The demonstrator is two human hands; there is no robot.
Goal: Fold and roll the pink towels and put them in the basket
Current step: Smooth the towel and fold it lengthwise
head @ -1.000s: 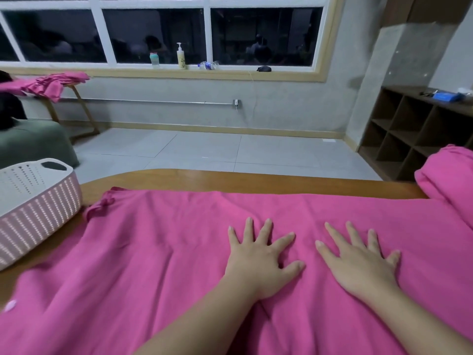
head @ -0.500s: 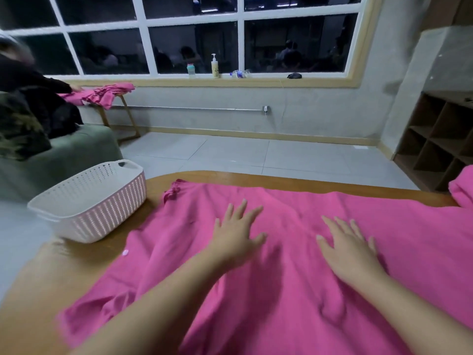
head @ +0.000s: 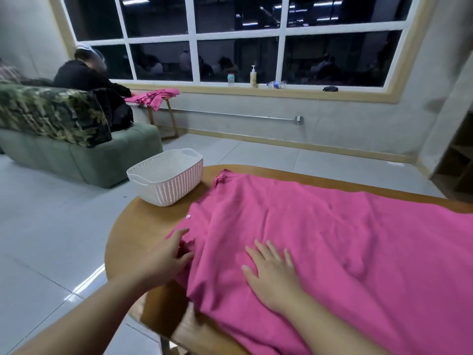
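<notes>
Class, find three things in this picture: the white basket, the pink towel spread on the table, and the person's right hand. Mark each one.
white basket [head: 167,189], head view, on its slatted front wall.
pink towel [head: 332,239], head view, on the open middle of the cloth.
right hand [head: 272,274], head view, on the back of the hand.

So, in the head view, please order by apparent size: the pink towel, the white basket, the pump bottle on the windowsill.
1. pink towel
2. white basket
3. pump bottle, though it stands far from the camera.
</notes>
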